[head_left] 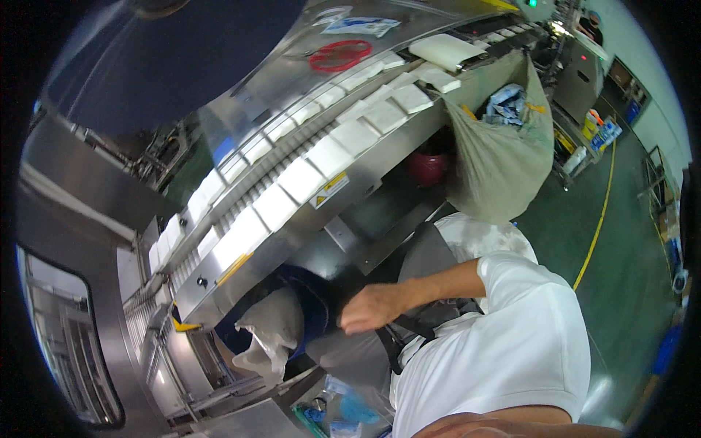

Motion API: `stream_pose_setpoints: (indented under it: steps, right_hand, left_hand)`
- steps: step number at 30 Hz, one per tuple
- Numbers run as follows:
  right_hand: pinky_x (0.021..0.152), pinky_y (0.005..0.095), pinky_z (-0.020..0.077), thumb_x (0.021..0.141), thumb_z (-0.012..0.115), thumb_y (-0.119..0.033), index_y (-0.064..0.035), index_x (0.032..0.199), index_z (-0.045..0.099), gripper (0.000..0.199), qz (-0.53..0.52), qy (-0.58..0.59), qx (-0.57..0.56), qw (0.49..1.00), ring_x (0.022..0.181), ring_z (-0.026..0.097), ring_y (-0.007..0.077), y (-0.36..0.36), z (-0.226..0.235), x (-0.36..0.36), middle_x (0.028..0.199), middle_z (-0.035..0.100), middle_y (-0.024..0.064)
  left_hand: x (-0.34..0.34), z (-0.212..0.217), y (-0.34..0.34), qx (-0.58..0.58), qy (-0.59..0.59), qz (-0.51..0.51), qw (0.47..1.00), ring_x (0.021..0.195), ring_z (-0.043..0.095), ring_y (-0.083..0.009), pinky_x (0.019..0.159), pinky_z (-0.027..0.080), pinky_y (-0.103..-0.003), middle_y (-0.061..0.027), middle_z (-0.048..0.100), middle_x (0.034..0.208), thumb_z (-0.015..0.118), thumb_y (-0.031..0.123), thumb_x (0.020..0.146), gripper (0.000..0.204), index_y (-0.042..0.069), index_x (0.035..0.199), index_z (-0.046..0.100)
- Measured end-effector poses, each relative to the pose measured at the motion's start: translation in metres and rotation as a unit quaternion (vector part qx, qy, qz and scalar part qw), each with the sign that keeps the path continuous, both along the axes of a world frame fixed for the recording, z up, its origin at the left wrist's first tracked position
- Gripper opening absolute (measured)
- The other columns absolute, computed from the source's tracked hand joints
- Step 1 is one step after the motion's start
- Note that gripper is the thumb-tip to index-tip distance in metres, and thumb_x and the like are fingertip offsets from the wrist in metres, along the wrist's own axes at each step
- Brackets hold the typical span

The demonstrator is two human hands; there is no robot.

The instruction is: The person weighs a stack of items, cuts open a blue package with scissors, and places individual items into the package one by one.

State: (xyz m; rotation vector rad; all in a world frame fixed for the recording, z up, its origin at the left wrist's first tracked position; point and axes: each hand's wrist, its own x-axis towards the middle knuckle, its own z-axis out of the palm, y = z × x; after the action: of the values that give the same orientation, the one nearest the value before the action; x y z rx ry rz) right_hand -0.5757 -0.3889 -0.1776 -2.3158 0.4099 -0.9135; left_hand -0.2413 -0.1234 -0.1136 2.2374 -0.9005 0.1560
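My right hand (367, 308) hangs above my grey trouser leg, close to a dark blue bin (315, 303). Its fingers are curled in; their tips are hidden, so I cannot tell whether anything is in them. Of my left arm (496, 425) only a bare stretch shows at the lower edge, and the left hand is out of the picture. A whitish plastic bag (274, 325) hangs over the bin. Beyond it, a conveyor (252, 179) carries rows of flat white folded pads (303, 180), none of them touched by my hand.
A beige cloth sack (496, 171) with crumpled blue-white wrappers hangs beside the conveyor. Red-handled scissors (340, 55) lie on the metal top. Below is a dark red bucket (427, 168). A large dark rounded shape (168, 58) covers the upper left. A person (590, 28) stands far off.
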Motion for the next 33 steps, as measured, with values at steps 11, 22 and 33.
stream_pose_setpoints:
  steps: [11,22,33]
  right_hand:
    - [0.078,0.043,0.053,0.086,0.079,-0.053,0.0005,0.108,0.063,0.06,0.132,0.073,0.281,0.948,0.089,0.068,0.035,0.037,0.066,0.021,0.096,0.069,0.0187]
    - [0.065,0.0412,0.0507,0.098,0.069,-0.039,0.0017,0.095,0.064,0.041,-0.01,0.039,0.344,0.938,0.068,0.066,0.0279,0.047,0.048,-0.043,0.076,0.067,0.0156]
    - [0.058,0.0379,0.0447,0.094,0.078,-0.034,0.0002,0.079,0.06,0.041,-0.145,-0.017,0.301,0.942,0.062,0.058,0.0151,0.025,0.031,-0.047,0.066,0.06,0.0081]
  left_hand:
    - [-0.104,0.004,-0.162,-0.027,0.102,-0.443,0.89,0.071,0.055,-0.0335,0.067,0.046,-0.043,-0.0195,0.062,0.079,0.044,0.037,0.112,0.05,-0.008,0.107,0.066]
    - [-0.163,-0.008,-0.215,-0.024,0.073,-0.574,0.815,0.047,0.038,-0.0282,0.047,0.029,-0.041,-0.0136,0.039,0.058,0.049,0.044,0.11,0.062,-0.001,0.068,0.048]
    - [-0.15,-0.018,-0.221,0.023,0.248,-0.506,0.826,0.081,0.069,-0.0316,0.074,0.054,-0.039,-0.0178,0.071,0.091,0.056,0.041,0.103,0.042,0.001,0.103,0.067]
